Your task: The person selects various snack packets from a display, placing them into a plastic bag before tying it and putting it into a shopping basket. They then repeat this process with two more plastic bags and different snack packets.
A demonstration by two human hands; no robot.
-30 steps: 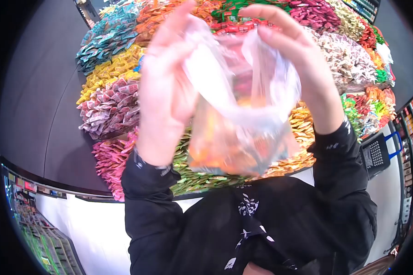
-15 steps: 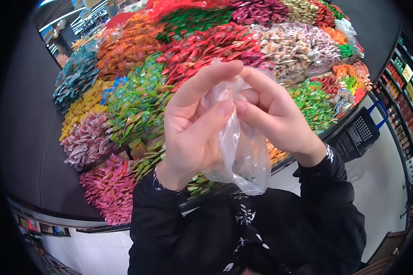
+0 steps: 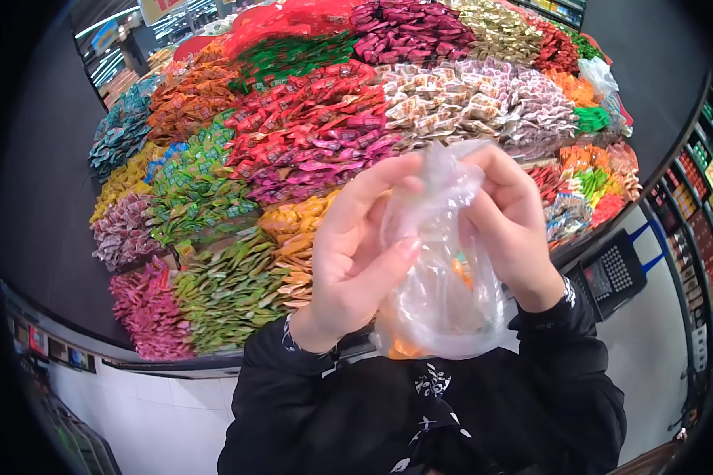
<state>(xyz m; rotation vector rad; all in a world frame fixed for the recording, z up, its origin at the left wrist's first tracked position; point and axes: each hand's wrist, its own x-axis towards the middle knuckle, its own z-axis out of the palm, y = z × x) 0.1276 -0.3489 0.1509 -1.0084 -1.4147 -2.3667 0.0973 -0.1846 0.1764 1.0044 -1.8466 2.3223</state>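
A clear, crinkled plastic bag [image 3: 444, 309] hangs between my two hands in front of my chest. Its gathered top stands up between my fingers, and the lower part bulges out loosely with orange showing through it. My left hand [image 3: 356, 257] curls round the bag's left side, its thumb lying against the front of the plastic and its index fingertip at the bunched neck. On the other side, my right hand [image 3: 511, 229] has bent fingers closed on the upper right of the bag.
A wide display of wrapped sweets [image 3: 309, 119], sorted by colour, spreads out before me. A dark shopping basket [image 3: 610, 269] with a blue handle stands on the floor to the right, near stocked shelves [image 3: 701, 206]. More plastic bags [image 3: 600, 77] lie at the display's far right.
Both hands have moved slightly down and right with the bag, and have drawn apart. The bag's gathered top now shows between them. The view has shifted, revealing more of the display's front.
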